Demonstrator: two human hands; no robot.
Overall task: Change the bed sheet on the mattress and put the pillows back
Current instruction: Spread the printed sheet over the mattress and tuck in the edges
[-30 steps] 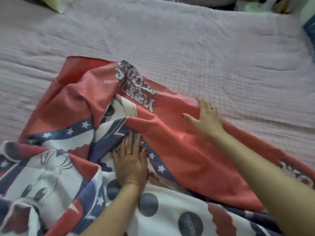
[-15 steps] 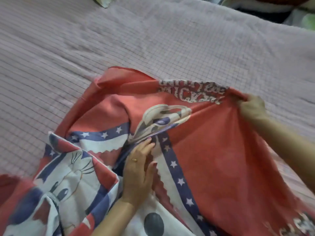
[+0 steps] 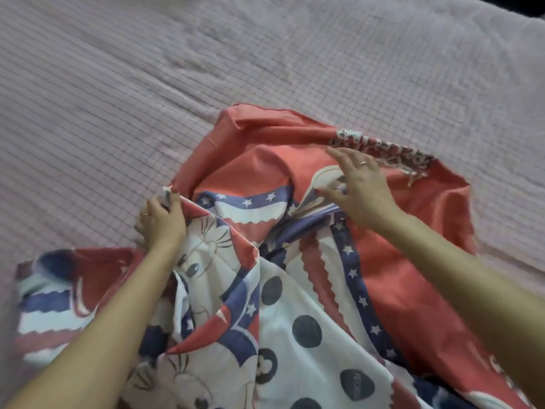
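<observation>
A red, white and blue cartoon-print bed sheet lies bunched on the near half of the mattress, which has a pale pink quilted cover. My left hand grips a folded edge of the sheet at its left side, fingers curled round the cloth. My right hand lies over the red part near the printed lettering, fingers spread and fairly straight, touching the fabric. Both forearms reach in from the bottom of the view. No pillows are visible.
The quilted mattress surface stretches bare to the left and far side of the sheet. Its far right corner drops off into a dark gap at the top right.
My left hand has left the middle of the sheet and taken hold of its left edge. My right hand has let go of the far red edge and come inward, now spread on the fabric.
</observation>
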